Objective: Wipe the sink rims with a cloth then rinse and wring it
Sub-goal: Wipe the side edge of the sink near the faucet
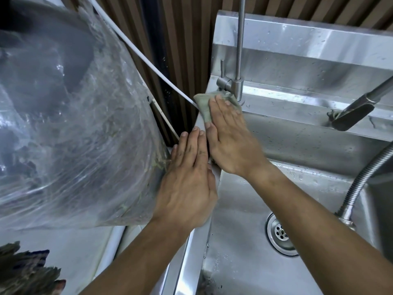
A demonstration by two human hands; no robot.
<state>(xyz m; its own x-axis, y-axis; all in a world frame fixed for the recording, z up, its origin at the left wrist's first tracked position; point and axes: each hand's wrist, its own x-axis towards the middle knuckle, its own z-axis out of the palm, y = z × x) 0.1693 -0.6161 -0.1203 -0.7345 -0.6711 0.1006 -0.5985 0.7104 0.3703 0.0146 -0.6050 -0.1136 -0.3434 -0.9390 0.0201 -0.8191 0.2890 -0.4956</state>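
A grey-green cloth (203, 103) lies on the far left corner of the steel sink rim (192, 248), just below the base of a slim tap (238, 86). My right hand (230, 137) presses flat on the cloth with straight fingers. My left hand (189, 179) lies flat along the left rim, fingers straight, its outer edge against a clear plastic bag (74, 124). The basin (240, 241) is wet, with a round drain (280, 233) at the right.
The big plastic bag bulges against the sink's left side. A white hose (136, 46) runs diagonally behind it. A dark spray head (353, 113) and a ribbed metal hose (365, 175) hang over the basin's right. Brown slatted wall behind.
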